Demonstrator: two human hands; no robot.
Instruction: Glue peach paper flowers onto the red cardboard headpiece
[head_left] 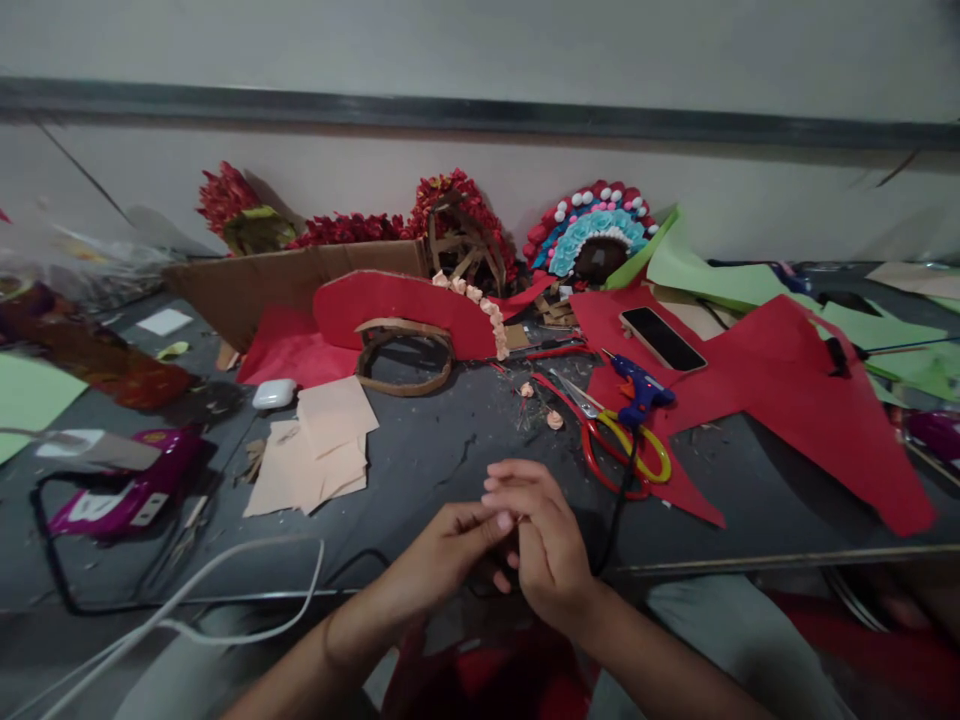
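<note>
Over the front edge of the table, my left hand (pixel 454 550) and my right hand (pixel 551 545) meet with their fingers pressed together. Both are closed, and whatever lies between the fingertips is hidden. Just beyond them lie two small peach paper rosettes (pixel 554 420). Farther off stands a red headpiece (pixel 390 300) with a brown cardboard band (pixel 405 385) and a row of peach rosettes (pixel 487 305) along its right edge. Red-and-yellow-handled scissors (pixel 630 450) lie to the right, close to a blue glue gun (pixel 637 388).
Peach paper squares (pixel 322 450) and a white earbud case (pixel 274 394) lie at left, near a purple power strip (pixel 135 490) and a looping white cable (pixel 225 550). At right, a phone (pixel 664 338) rests on red sheets (pixel 832 410). Decorated headpieces (pixel 592 230) lean on the wall.
</note>
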